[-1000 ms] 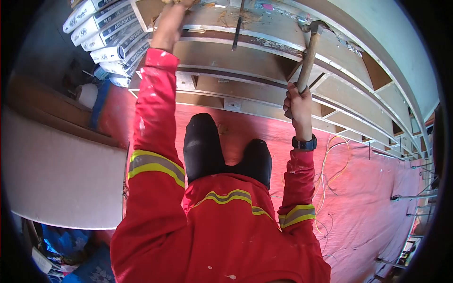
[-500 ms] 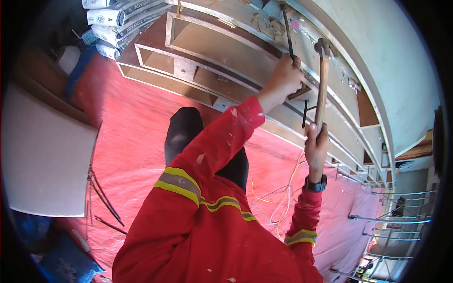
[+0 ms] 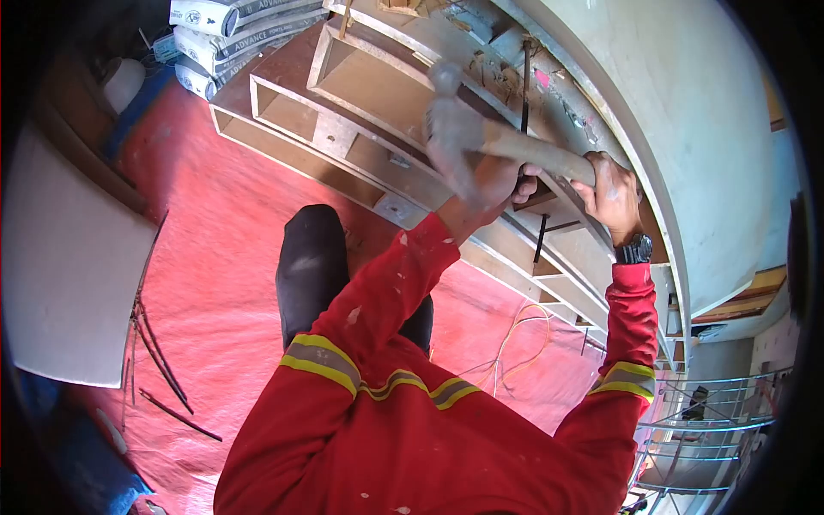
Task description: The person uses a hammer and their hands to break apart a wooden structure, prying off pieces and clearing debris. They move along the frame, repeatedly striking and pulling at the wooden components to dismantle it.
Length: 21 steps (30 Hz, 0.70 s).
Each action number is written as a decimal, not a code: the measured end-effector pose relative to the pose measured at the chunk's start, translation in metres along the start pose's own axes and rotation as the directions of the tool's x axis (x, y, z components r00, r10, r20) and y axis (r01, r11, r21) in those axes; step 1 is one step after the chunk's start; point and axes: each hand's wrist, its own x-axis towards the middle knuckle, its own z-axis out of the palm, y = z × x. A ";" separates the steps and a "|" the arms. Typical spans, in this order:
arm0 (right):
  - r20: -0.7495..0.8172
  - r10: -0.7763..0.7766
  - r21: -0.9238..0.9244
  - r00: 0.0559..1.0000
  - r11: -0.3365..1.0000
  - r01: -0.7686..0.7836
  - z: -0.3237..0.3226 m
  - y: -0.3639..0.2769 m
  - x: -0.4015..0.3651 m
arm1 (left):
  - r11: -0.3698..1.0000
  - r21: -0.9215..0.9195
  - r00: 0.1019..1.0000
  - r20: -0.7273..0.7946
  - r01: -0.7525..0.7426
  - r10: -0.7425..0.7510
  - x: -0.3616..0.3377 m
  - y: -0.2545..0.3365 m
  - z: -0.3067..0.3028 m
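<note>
My left hand (image 3: 496, 184) is closed around a thin dark metal bar (image 3: 526, 86), which rises toward the upper part of the wooden shelf unit (image 3: 369, 64). The bar's far end is at a rough, splintered spot. My right hand (image 3: 614, 194), with a watch on its wrist, grips the end of a hammer's (image 3: 541, 156) wooden handle. The hammer head is smeared by motion and swung to the left. In this view, the hammer crosses in front of my left hand, hiding part of it.
Stacked bags (image 3: 225, 47) lie at the upper left, against the shelf unit. Red sheeting (image 3: 215, 283) covers the floor. A white panel (image 3: 69, 266) stands at the left, with dark rods (image 3: 163, 360) beside it. Cables (image 3: 515, 343) lie on the floor; metal scaffolding (image 3: 704, 425) is at the lower right.
My right hand has moved up and to the right. The hammer has swung from upright to lying leftward over my left hand. My left hand keeps its hold on the bar.
</note>
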 end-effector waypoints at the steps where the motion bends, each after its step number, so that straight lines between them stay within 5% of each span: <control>1: -0.003 0.032 -0.003 0.999 0.999 -0.032 0.006 0.011 -0.002 | 0.999 0.002 0.997 -0.051 0.050 -0.050 0.000 0.002 0.002; 4: -0.042 0.107 0.010 0.993 0.994 -0.106 0.025 0.038 -0.011 | 0.999 -0.003 0.999 -0.020 0.049 -0.049 0.000 0.003 0.002; 11: 0.136 0.394 -0.164 0.909 0.914 -0.371 0.040 0.029 -0.006 | 0.998 0.061 1.000 -0.016 0.001 0.000 -0.005 0.004 0.006; 16: 0.103 0.538 0.013 0.836 0.840 -0.542 0.043 0.022 -0.028 | 0.998 0.063 0.999 -0.025 0.031 -0.029 -0.003 0.008 0.005; 21: 0.196 0.437 -0.066 0.878 0.899 -0.432 0.038 0.011 -0.057 | 0.999 0.024 0.998 -0.057 0.029 -0.028 -0.003 0.006 0.008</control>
